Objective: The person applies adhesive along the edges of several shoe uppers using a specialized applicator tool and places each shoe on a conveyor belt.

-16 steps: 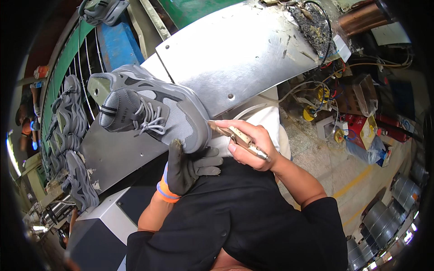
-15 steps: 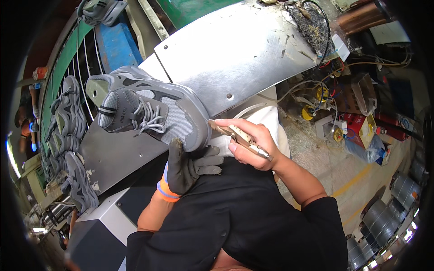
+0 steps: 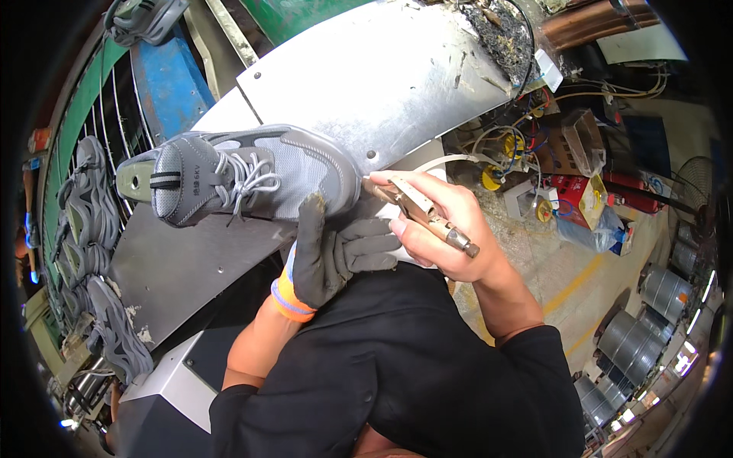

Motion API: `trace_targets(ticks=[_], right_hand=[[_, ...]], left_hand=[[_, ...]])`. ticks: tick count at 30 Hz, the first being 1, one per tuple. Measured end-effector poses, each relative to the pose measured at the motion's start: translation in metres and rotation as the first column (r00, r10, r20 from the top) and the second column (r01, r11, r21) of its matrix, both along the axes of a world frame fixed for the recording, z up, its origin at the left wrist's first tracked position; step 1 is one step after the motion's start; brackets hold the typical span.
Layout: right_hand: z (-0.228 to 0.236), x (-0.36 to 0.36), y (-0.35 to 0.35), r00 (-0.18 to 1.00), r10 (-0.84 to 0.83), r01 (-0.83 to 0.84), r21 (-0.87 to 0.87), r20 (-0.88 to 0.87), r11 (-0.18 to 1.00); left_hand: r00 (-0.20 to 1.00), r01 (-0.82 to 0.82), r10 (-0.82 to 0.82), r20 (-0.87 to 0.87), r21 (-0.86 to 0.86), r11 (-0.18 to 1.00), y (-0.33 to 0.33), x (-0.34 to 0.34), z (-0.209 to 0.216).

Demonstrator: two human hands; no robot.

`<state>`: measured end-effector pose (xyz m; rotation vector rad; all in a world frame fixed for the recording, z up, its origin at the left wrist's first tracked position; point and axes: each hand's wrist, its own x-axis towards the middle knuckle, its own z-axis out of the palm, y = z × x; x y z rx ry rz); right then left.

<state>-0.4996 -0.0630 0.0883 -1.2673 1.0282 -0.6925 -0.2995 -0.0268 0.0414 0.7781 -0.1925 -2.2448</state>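
Note:
A grey lace-up sneaker [image 3: 305,172] on a green last [image 3: 134,183] lies over the metal bench, its toe pointing right. My left hand [image 3: 321,263], in a dark glove with an orange cuff, is beside the near side of the toe. Its thumb points up against the shoe, and the other fingers stretch out to the right, holding nothing. My bare right hand [image 3: 458,233] is closed round a slim brass-coloured metal tool [image 3: 416,202] with a ridged fitting at its rear end. The tool's tip meets the toe edge or stops just short; I cannot tell which.
Several more grey sneakers [image 3: 88,198] hang along a green-framed wire rack at the left. Beyond the sneaker extends a shiny metal bench top [image 3: 382,72] with dark debris [image 3: 496,42] at its far end. Hoses, boxes and a red cylinder [image 3: 630,195] crowd the right.
The sneaker has turned counterclockwise, its toe swinging from lower right to straight right. My left hand has shifted slightly right, its fingers still outstretched. The tool stays at the toe edge.

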Motion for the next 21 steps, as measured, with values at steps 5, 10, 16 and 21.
trace_targets(ticks=[5,10,16,21], right_hand=[[-0.02,0.008,0.017,0.991,-0.128,0.111,-0.265,-0.045,0.958],[-0.055,0.022,0.027,0.973,-0.226,0.174,-0.49,-0.048,0.854],[-0.072,0.029,0.004,0.964,-0.246,0.119,-0.667,-0.1,0.735],[-0.073,-0.004,-0.024,1.0,-0.007,0.015,-0.296,0.026,0.955]], left_hand=[[1.0,-0.023,0.023,-0.018,-0.02,1.0,-0.017,-0.013,-0.004],[0.994,-0.051,0.045,-0.097,-0.054,0.997,-0.031,-0.016,-0.019],[0.994,-0.112,0.111,-0.016,-0.11,0.988,-0.057,-0.026,-0.024],[0.765,0.451,-0.063,0.64,-0.464,0.763,-0.057,0.021,-0.017]])
